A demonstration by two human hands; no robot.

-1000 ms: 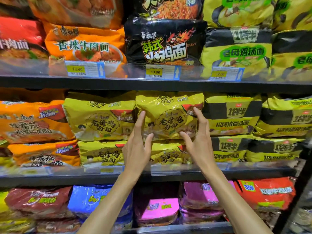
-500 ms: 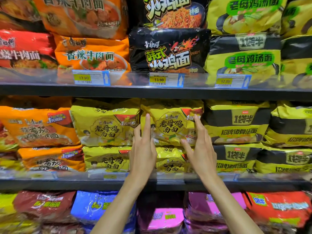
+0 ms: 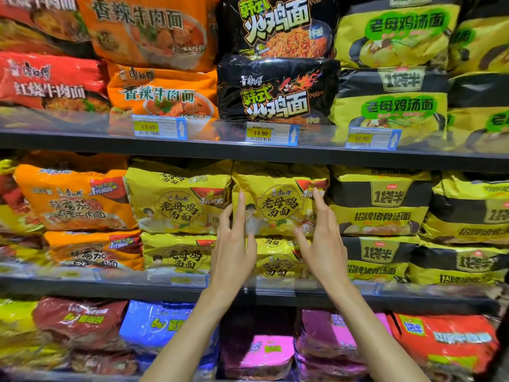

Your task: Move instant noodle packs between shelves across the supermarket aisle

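A crinkly yellow plastic noodle multipack (image 3: 279, 201) is stacked label-outward, long axis level. It is flanked, ungrasped, by the spread left hand (image 3: 234, 244) at 8 o'clock and right hand (image 3: 321, 241) at 4 o'clock.

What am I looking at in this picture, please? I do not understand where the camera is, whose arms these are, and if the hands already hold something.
The camera sits on a person's head and looks forward and down, so the two bare arms rising from below are that person's own. There is no machine here. In front stands a supermarket shelf unit full of instant noodle packs. The left hand and the right hand are open, one at each side of the upper yellow pack on the middle shelf. That pack lies on top of another yellow pack. The fingertips are at the pack's front, but neither hand has closed on it, so nothing is held yet. Price tags hang on the shelf above.
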